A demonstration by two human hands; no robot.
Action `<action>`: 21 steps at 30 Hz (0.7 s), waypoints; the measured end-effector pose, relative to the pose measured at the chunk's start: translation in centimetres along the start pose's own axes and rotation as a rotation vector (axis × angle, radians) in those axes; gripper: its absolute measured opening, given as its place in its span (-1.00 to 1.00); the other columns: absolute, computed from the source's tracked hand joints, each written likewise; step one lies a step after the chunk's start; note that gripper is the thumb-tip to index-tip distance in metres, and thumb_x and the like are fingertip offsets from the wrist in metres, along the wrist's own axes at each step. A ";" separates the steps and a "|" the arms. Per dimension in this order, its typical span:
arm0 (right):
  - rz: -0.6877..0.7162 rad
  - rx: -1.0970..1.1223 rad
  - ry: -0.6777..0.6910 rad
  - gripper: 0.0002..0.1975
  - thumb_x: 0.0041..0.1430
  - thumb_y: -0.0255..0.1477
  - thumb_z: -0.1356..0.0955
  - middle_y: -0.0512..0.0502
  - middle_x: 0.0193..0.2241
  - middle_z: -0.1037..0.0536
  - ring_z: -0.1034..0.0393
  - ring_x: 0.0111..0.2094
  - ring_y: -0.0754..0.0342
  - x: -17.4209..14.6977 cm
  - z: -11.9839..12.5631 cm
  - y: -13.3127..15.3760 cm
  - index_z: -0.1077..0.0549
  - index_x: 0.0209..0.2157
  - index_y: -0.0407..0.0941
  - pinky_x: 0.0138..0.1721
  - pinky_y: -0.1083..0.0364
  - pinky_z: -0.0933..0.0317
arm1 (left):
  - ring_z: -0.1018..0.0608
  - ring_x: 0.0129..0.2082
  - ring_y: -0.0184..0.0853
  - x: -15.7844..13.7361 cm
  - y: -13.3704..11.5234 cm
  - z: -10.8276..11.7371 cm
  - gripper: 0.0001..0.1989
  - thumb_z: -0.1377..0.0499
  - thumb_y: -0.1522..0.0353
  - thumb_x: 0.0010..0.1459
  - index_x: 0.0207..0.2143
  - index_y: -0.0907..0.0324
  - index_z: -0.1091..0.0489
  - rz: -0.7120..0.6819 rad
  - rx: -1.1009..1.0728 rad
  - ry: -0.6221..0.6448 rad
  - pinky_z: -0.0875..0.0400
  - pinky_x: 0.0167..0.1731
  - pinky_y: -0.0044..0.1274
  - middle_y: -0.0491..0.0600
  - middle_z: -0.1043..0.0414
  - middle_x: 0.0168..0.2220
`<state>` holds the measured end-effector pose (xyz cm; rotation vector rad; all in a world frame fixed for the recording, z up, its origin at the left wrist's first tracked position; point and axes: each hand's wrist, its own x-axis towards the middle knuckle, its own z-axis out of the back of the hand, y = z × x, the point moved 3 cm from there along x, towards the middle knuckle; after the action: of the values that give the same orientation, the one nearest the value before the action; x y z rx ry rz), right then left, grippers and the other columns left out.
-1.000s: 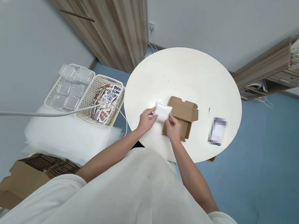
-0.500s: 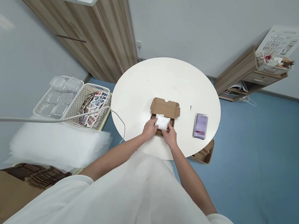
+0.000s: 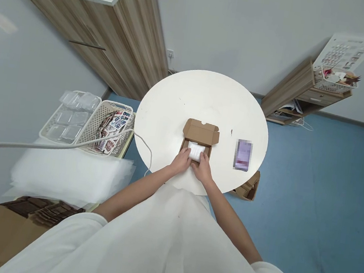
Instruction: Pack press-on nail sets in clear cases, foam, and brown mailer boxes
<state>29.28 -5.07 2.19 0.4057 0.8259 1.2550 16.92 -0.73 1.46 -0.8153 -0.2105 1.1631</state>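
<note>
A small brown cardboard box (image 3: 201,132) lies on the white round table with its lid folded back, away from me. Inside it sits a white bubble-wrapped packet (image 3: 196,151), level with the box walls. My left hand (image 3: 182,160) is closed at the packet's left side, its thumb on the wrap. On the right side, my right hand (image 3: 203,168) is closed too, thumb on the packet and fingers curled by the box's front edge. Fingertips of both hands are partly hidden.
A purple blurred-out item (image 3: 243,155) lies on the table (image 3: 169,103) to the right. Left are a basket of printed sheets (image 3: 112,129), clear plastic cases (image 3: 70,117), white foam sheets (image 3: 69,177) and a cable (image 3: 101,139). Another carton (image 3: 247,187) stands below the right edge.
The packet has gone down into the box and lies flatter. Both hands have moved slightly toward me, with the thumbs now on top of the packet.
</note>
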 end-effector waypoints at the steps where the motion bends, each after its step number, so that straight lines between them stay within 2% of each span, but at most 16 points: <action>1: 0.004 -0.015 0.008 -0.36 0.02 -0.37 -0.26 -0.31 0.18 0.03 0.09 0.20 -0.10 0.0 0.0 0.1 -0.03 0.15 -0.23 0.12 -0.02 0.00 | -0.23 0.10 -0.16 -0.1 0.0 0.0 -0.56 0.03 0.44 0.07 0.05 0.27 -0.15 -0.007 0.021 0.005 -0.20 0.03 -0.34 0.18 -0.12 0.08; 4: 0.008 -0.069 0.034 -0.48 0.03 -0.39 -0.26 -0.32 0.14 -0.05 0.00 0.16 -0.11 0.1 0.0 0.2 -0.18 0.06 -0.22 0.09 -0.02 -0.04 | -0.30 0.03 -0.17 0.1 -0.2 0.0 -0.67 0.02 0.47 0.05 -0.10 0.27 -0.28 -0.018 0.097 0.031 -0.24 -0.01 -0.35 0.17 -0.19 -0.02; 9: 0.011 -0.146 0.053 -0.51 0.03 -0.40 -0.28 -0.36 0.11 -0.08 -0.02 0.14 -0.13 0.3 0.0 0.2 -0.24 0.02 -0.26 0.07 0.00 -0.06 | -0.35 -0.05 -0.16 0.7 -0.6 0.1 -0.78 -0.01 0.46 0.02 -0.25 0.26 -0.35 -0.026 0.168 0.073 -0.31 -0.08 -0.35 0.16 -0.24 -0.10; 13: 0.063 -0.123 0.010 -0.57 0.03 -0.39 -0.28 -0.30 0.08 -0.17 -0.14 0.07 -0.07 0.7 1.3 0.4 -0.29 -0.03 -0.21 0.01 0.02 -0.12 | -0.38 -0.08 -0.19 0.9 -0.8 1.4 -0.73 -0.02 0.43 0.05 -0.17 0.27 -0.32 -0.042 0.144 0.032 -0.32 -0.09 -0.38 0.15 -0.25 -0.08; 16: 0.042 -0.049 -0.117 -0.65 0.08 -0.36 -0.22 -0.18 -0.09 -0.37 -0.30 -0.14 0.01 1.9 4.0 -0.3 -0.35 -0.09 -0.14 -0.08 0.02 -0.17 | -0.35 -0.04 -0.22 1.9 -0.6 3.5 -0.69 0.02 0.35 0.12 -0.08 0.23 -0.27 -0.093 0.062 -0.116 -0.26 -0.03 -0.39 0.10 -0.29 -0.10; 18: -0.038 0.025 -0.255 -0.64 0.08 -0.26 -0.22 -0.15 -0.15 -0.41 -0.32 -0.28 0.03 3.3 6.1 -1.5 -0.36 -0.11 -0.12 -0.13 -0.01 -0.18 | -0.33 -0.01 -0.23 3.1 0.3 5.2 -0.65 0.03 0.29 0.14 -0.03 0.22 -0.24 -0.021 -0.025 -0.226 -0.22 0.00 -0.41 0.11 -0.27 -0.05; 21: -0.204 0.287 -0.381 -0.58 0.04 -0.13 -0.24 -0.11 -0.23 -0.43 -0.29 -0.40 0.10 5.6 8.4 -4.0 -0.34 -0.13 -0.10 -0.23 0.04 -0.21 | -0.36 -0.04 -0.21 5.2 2.2 7.0 -0.53 0.06 0.16 0.16 0.03 0.26 -0.17 0.233 -0.241 -0.273 -0.22 -0.04 -0.40 0.18 -0.19 0.05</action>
<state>38.64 0.40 3.13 0.7469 0.6988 0.8354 13.64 7.35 3.55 -0.9072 -0.4992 1.4886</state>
